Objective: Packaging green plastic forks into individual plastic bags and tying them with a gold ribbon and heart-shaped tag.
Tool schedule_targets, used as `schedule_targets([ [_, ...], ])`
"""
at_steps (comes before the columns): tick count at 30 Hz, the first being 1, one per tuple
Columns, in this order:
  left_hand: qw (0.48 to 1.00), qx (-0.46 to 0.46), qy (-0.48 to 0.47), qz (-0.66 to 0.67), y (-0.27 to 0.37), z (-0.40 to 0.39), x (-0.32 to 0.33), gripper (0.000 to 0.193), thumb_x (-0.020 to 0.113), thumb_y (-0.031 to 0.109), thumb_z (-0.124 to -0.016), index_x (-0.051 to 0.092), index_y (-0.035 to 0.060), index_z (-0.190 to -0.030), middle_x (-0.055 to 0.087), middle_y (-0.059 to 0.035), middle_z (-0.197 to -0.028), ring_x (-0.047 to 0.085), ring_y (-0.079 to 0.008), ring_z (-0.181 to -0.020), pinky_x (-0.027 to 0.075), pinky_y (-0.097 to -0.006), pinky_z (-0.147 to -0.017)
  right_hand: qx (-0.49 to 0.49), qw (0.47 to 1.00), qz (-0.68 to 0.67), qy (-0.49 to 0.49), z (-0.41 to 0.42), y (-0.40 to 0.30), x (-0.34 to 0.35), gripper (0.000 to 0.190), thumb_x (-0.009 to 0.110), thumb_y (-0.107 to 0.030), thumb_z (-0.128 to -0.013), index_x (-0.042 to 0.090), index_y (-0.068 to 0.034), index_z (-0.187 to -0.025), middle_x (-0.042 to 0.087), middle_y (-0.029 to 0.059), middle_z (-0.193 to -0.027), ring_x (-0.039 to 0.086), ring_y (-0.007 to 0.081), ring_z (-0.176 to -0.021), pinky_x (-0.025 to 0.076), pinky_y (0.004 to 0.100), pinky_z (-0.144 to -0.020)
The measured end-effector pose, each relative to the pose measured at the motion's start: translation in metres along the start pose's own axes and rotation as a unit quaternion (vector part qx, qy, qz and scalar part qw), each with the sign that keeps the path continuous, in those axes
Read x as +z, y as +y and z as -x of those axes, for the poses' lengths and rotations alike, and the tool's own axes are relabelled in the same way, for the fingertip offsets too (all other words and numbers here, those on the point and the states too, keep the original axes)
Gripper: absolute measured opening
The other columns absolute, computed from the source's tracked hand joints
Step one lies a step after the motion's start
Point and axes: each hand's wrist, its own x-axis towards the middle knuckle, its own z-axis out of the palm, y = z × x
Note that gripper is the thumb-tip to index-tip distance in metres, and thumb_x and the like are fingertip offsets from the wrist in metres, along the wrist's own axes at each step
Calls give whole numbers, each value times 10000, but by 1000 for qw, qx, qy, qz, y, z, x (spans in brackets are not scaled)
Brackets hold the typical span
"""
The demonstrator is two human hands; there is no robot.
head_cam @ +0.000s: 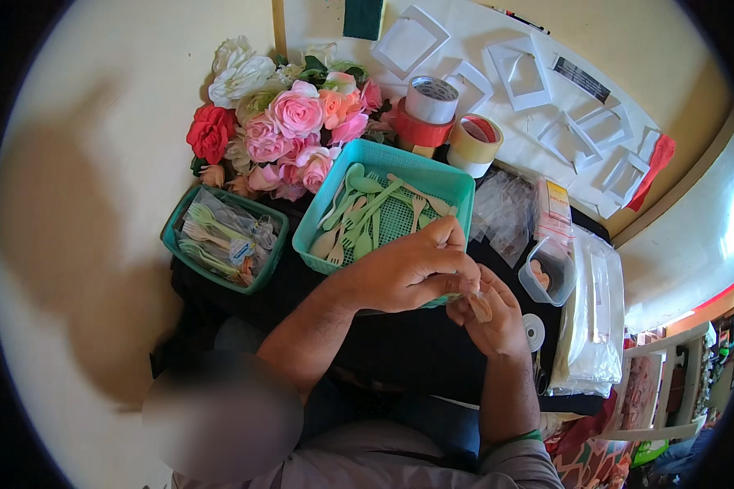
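My left hand (413,266) reaches in over the front right corner of a turquoise plastic basket (311,249). Its thumb and fingers pinch the top of a small tan piece (481,307), which seems to have clear film around it. From below, my right hand (495,318) grips the same piece, and its fingers partly hide it. Inside the basket lie loose light green and beige plastic forks and spoons (367,214). A bit of pale green shows by the fingertips; what it belongs to is unclear.
A smaller teal basket (177,244) at left holds bagged cutlery (220,235). Artificial flowers (293,116) and tape rolls (431,101) stand behind. At right are a clear tub (559,281), plastic bags (593,318), a white ribbon roll (533,332) and scissors (539,373).
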Motion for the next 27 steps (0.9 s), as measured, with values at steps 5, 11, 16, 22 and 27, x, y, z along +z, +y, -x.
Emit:
schedule_targets([
  [5,999,-21,-3,29,0,0,2,117,682,133,-861,667,113,-976,412,-31,-857,428,-168,-790,371,-272,-700,95,995,-31,15,2,-9,9,220,459,-227,-976,538,-28,-1029,489,28,-753,481,138,-661,396,272,-604],
  [11,998,-36,2,45,0,-1,1,114,678,116,-862,666,126,-975,405,-33,-862,435,-160,-788,373,-269,-686,32,996,87,18,-2,-6,3,222,467,-227,-973,554,-24,-995,508,34,-751,485,124,-660,394,263,-577],
  [16,998,-38,-14,39,1,3,3,120,684,95,-853,665,136,-965,397,-33,-871,442,-156,-790,379,-271,-682,63,996,56,22,-3,-4,-4,212,470,-216,-957,560,-28,-917,507,11,-703,466,93,-601,379,230,-551],
  [22,997,-14,-62,33,6,1,4,92,666,89,-870,663,132,-952,391,-28,-874,439,-141,-795,386,-273,-689,123,992,8,8,4,-12,-5,240,455,-241,-965,537,-41,-861,512,27,-717,467,107,-583,401,239,-549],
  [27,895,-128,55,424,-7,0,19,80,598,128,-939,575,76,-996,533,-10,-909,541,-95,-829,437,-244,-743,-230,972,8,43,0,1,1,241,428,-247,-964,500,-22,-924,503,97,-853,484,163,-782,420,295,-692],
])
